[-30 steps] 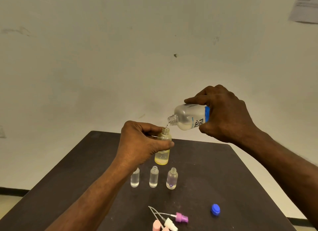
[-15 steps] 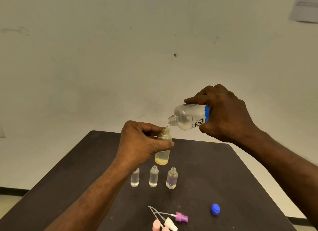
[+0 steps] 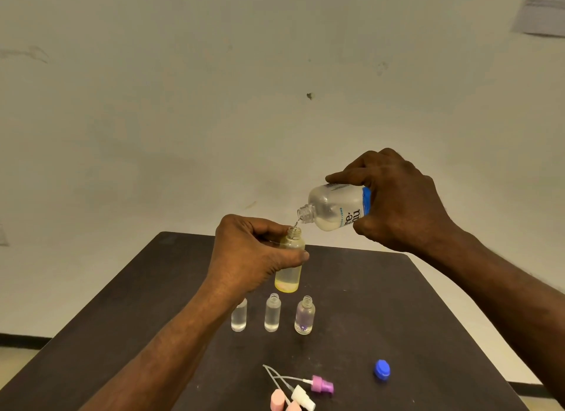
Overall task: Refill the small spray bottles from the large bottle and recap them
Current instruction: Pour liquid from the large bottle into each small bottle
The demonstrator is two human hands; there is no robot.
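My right hand grips the large clear bottle with a blue label, tilted mouth-down to the left. A thin stream runs from its neck into a small yellowish bottle, which my left hand holds upright above the dark table. Three small uncapped clear bottles stand in a row below: left, partly hidden by my wrist, middle, and right with a purple flower mark.
Spray tops with dip tubes lie near the front edge: a purple one, a white one and pink caps. A blue cap lies to the right. A pale wall stands behind the table.
Almost nothing moved; both hands hold their pose while liquid keeps running into the yellowish bottle.
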